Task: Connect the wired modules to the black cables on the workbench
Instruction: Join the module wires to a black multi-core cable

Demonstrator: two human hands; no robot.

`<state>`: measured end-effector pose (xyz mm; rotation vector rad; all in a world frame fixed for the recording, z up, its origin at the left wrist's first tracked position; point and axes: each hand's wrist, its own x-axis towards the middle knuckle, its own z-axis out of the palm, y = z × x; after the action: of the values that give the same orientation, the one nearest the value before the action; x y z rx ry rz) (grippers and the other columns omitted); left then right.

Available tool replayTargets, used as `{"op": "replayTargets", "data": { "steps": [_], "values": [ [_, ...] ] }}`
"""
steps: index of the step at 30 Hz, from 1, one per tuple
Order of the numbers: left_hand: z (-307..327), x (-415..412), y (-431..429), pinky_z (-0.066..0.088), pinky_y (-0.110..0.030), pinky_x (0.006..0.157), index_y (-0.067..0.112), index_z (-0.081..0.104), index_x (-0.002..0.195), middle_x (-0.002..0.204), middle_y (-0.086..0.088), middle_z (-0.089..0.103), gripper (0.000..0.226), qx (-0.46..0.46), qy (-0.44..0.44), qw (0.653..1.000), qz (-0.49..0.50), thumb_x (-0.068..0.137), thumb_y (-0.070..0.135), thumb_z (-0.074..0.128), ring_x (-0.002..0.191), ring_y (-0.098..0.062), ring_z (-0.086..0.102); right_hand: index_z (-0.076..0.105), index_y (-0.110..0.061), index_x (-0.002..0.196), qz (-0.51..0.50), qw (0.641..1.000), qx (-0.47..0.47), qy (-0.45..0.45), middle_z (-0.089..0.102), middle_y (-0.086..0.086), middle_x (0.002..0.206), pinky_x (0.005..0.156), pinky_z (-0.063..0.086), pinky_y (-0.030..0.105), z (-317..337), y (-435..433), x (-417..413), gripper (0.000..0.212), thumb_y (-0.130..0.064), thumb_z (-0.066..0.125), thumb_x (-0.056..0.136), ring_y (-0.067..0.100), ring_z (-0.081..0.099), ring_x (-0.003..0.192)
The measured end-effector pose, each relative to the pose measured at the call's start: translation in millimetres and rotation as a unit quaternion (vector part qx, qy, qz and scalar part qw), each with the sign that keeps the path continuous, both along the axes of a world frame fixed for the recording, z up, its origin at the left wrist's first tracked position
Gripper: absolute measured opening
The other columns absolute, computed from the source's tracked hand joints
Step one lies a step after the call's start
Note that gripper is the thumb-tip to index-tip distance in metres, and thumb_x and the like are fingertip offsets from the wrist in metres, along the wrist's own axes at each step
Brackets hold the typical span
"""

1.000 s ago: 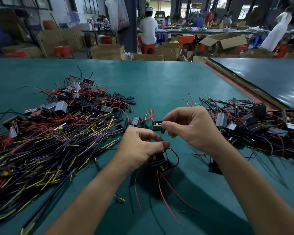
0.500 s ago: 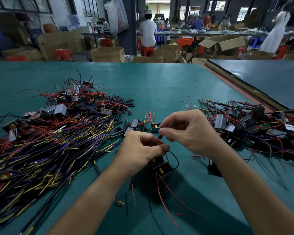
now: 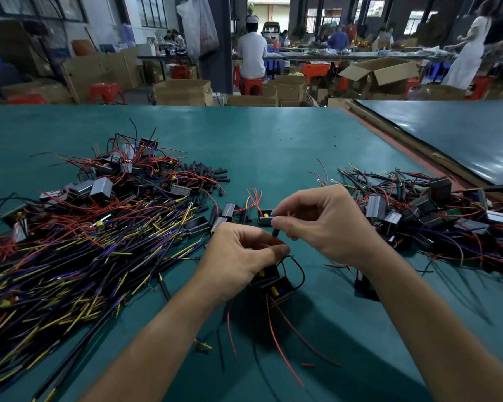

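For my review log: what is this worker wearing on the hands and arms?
Nothing that shows. The left hand and right hand are ungloved, no rings in view. The left forearm and right forearm are bare to the frame edge: no sleeves, watch or bands.

Teal sheet-covered workbench top (image 3: 273, 134): smooth, low sheen.
9 o'clock: heap of black cables (image 3: 70, 271), matt plastic jackets, with yellow and purple insulated cores.
10 o'clock: grey ribbed metal module housings (image 3: 100, 187), dull satin.
11 o'clock: short black tube pieces (image 3: 206, 175), matt.
Centre: black plastic open-topped module boxes (image 3: 273, 275), matt. Thin red wires (image 3: 279, 345), slick insulation.
2 o'clock: dark neighbouring bench top (image 3: 462, 134), glossy, reflecting light.
12 o'clock: brown cardboard boxes (image 3: 183, 92), matt.
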<state>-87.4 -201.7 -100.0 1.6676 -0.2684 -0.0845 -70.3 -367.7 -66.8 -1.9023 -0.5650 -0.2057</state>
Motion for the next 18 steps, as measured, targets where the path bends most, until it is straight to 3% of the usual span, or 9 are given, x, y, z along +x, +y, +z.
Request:
{"op": "replayTargets", "data": {
  "steps": [6,11,15,18],
  "values": [
    [-1.2,0.3,0.5,0.036,-0.014,0.047,0.016,0.072,0.055,0.052,0.004,0.061,0.024,0.008,0.001,1.0,0.001,0.077,0.009,0.08,0.045,-0.004,0.047,0.075,-0.011,0.076,0.004,1.0,-0.017,0.011,0.065,0.018,0.065,0.055,0.043,0.031,-0.4,1.4,-1.2,0.008,-0.005,0.078,0.08,0.014,0.053,0.057],
    [-1.3,0.6,2.5,0.029,-0.013,0.038,0.006,0.073,0.066,0.047,-0.001,0.057,0.017,0.026,0.033,0.999,0.007,0.07,0.016,0.086,0.033,-0.008,0.039,0.076,-0.011,0.074,-0.002,0.999,-0.027,0.021,0.061,-0.003,0.057,0.051,0.04,0.023,-1.0,-0.1,0.5,0.008,-0.006,0.079,0.079,0.008,0.051,0.054],
    [-3.6,3.0,2.1,0.029,-0.012,0.036,0.01,0.073,0.062,0.05,-0.006,0.058,0.015,0.029,0.021,0.999,0.015,0.072,0.015,0.084,0.032,-0.008,0.038,0.076,-0.015,0.073,-0.01,0.998,-0.054,0.024,0.064,0.01,0.061,0.051,0.038,0.025,-1.6,-1.5,0.5,0.008,-0.011,0.081,0.078,0.008,0.049,0.054],
    [-8.2,5.2,2.1,0.029,-0.014,0.039,0.011,0.073,0.062,0.05,0.0,0.059,0.016,0.041,-0.017,0.999,0.024,0.074,0.016,0.082,0.036,-0.006,0.039,0.075,-0.016,0.073,-0.01,0.997,-0.07,0.015,0.066,0.013,0.064,0.053,0.041,0.029,-1.2,-1.3,0.6,0.009,-0.012,0.081,0.078,0.01,0.051,0.055]
  ]
}}
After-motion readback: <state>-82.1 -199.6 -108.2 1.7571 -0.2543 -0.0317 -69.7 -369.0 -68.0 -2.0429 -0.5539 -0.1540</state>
